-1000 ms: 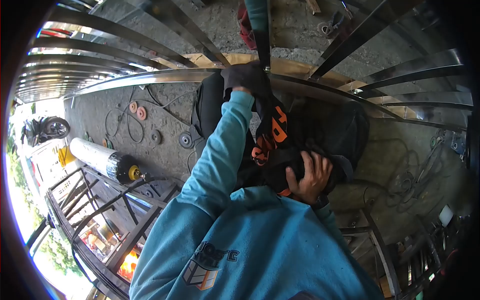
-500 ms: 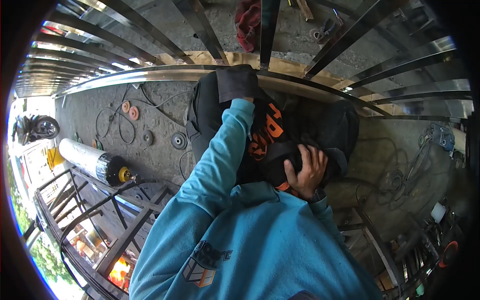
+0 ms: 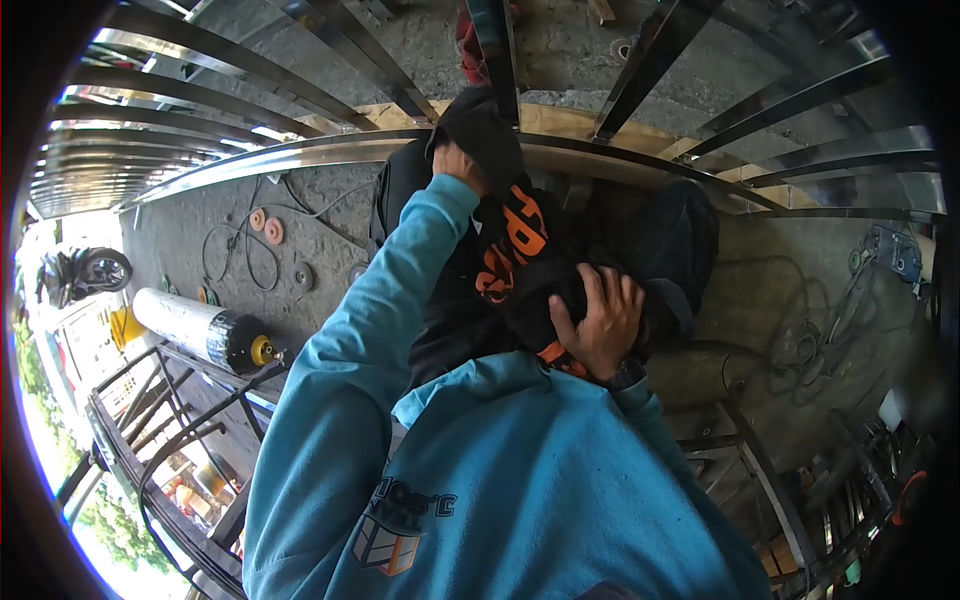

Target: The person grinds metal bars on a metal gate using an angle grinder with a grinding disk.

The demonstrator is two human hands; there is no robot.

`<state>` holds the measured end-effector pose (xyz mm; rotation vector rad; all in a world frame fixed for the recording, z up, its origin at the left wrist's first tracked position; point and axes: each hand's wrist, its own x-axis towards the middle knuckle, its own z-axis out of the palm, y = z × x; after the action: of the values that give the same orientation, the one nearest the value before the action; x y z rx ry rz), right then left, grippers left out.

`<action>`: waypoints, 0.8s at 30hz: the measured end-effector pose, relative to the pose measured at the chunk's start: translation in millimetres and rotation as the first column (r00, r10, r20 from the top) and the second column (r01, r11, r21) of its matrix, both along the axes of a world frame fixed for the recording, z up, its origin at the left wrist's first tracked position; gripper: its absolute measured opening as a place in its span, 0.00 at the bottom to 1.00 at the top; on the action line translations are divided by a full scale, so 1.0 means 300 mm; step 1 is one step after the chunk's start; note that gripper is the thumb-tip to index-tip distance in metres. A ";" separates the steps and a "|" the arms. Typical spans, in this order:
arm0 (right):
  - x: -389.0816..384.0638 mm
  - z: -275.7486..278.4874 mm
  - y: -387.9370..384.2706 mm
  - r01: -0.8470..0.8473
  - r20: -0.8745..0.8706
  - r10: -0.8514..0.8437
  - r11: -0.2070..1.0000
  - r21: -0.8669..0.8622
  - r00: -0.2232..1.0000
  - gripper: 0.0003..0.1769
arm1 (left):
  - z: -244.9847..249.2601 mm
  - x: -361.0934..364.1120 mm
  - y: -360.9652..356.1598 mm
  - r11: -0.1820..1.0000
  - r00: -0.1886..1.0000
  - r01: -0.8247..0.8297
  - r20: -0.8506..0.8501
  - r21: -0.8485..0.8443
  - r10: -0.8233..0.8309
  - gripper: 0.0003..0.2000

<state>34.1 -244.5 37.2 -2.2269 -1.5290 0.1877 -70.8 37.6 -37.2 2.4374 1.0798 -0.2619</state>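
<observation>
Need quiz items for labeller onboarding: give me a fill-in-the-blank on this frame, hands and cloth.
1. The lettering on the crumpled black cloth is ___.
2. Of the left hand at the curved shiny steel rail and the right hand, the one whose grip shows bare fingers is the ___.
3. The grey gas cylinder has a ___ valve.
Answers: orange; right; yellow.

Daylit concrete floor bears a gas cylinder beneath curved steel railing bars.

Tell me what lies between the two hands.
In the head view, a black garment with orange lettering spans from the left hand to the right hand.
</observation>
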 end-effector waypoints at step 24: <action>0.015 0.002 -0.005 -0.018 0.001 0.018 1.000 -0.013 1.000 0.29 | -0.049 0.021 0.022 0.922 0.659 -0.062 0.710 0.381 -0.249 0.10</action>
<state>38.6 -245.9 37.8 -2.2243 -1.5526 0.2017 -64.6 44.2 -52.0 2.5041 0.6375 0.9562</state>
